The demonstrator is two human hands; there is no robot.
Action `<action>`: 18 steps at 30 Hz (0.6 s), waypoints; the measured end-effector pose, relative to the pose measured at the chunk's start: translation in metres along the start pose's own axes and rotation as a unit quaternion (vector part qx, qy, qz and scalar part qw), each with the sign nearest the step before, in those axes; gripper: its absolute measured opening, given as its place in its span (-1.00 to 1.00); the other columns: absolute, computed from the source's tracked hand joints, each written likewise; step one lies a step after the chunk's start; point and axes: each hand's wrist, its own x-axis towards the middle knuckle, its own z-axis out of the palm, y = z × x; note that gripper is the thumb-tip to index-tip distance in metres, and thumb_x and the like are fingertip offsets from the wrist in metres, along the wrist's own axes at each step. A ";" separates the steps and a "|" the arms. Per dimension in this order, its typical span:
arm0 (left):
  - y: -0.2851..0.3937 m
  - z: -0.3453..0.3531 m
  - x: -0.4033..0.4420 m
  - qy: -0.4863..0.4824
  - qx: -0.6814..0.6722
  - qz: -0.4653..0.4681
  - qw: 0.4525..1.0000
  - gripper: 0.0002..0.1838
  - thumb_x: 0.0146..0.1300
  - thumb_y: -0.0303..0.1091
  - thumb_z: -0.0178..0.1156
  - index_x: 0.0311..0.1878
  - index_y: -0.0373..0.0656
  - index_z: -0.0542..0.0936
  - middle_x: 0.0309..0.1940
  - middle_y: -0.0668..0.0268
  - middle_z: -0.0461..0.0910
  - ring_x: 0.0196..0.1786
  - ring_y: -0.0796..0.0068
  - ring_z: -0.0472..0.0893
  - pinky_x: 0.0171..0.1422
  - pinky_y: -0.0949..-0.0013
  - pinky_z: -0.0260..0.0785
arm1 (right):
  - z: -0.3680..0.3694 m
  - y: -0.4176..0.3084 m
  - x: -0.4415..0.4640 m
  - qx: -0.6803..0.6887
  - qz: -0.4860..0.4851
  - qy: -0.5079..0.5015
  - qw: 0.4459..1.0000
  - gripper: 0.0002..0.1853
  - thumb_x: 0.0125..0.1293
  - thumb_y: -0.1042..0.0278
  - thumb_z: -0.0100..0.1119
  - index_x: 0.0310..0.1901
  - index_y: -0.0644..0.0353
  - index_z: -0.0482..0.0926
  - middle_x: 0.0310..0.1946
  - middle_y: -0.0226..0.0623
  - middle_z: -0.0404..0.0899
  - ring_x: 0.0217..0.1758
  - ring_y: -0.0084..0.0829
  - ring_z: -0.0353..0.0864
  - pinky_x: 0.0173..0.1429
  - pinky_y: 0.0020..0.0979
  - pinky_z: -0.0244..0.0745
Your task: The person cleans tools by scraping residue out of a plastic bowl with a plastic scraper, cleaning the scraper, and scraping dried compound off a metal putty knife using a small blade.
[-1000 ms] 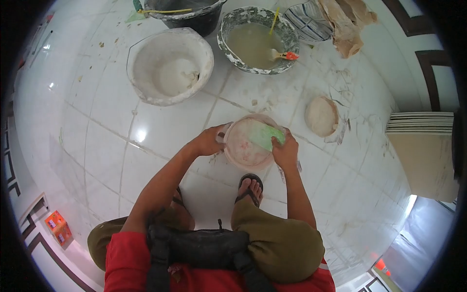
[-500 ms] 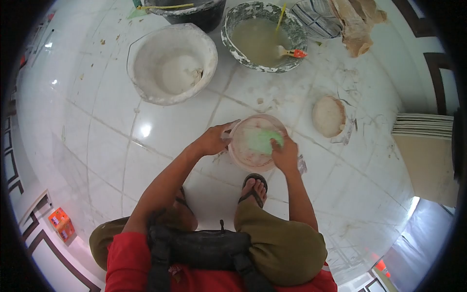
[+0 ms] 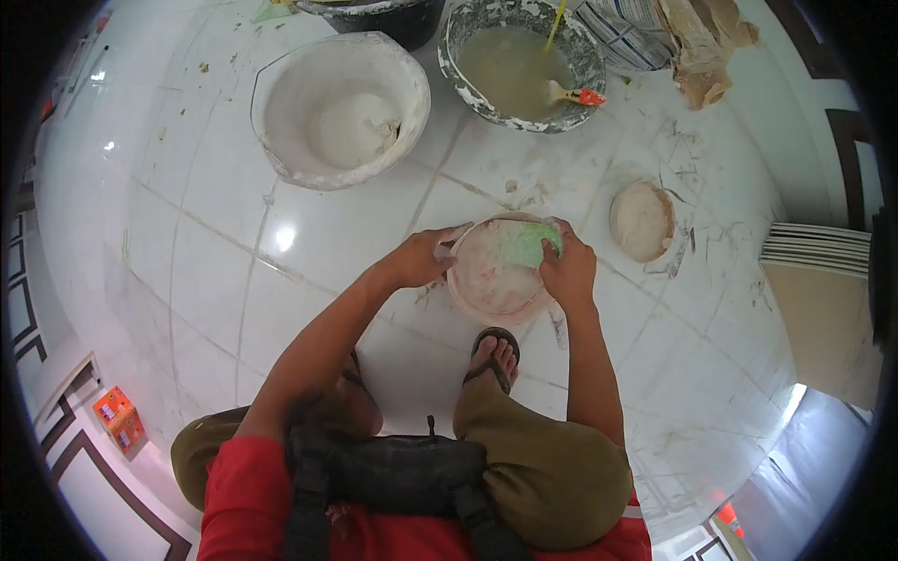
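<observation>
Left hand [image 3: 423, 258] curls firmly around the near-left edge of a round, pinkish bowl [image 3: 498, 315], its inside smeared with chalky white and reddish streaks. Right hand [image 3: 572, 271], thumb on top, pinches a thin, flat green scraper [image 3: 524, 245] within the bowl's right side. Just beyond the sandal [image 3: 497, 334], the bowl sits over glossy, dusty tiles [image 3: 341, 234]. Farther off stand a white-crusted bucket [image 3: 279, 150] and a splattered tub [image 3: 456, 67] of cloudy liquid with a brush [image 3: 572, 94].
</observation>
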 end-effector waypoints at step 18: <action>0.010 0.003 -0.002 -0.021 -0.143 -0.068 0.987 -0.33 0.47 -0.45 0.24 0.60 -0.15 0.30 0.30 0.01 0.58 0.09 0.30 0.72 0.11 0.29 0.73 | -0.005 -0.008 0.018 -0.057 -0.127 -0.082 0.987 -0.58 0.37 0.37 0.24 0.26 0.14 0.55 -0.40 0.11 0.70 -0.25 0.17 0.72 -0.09 0.08 0.57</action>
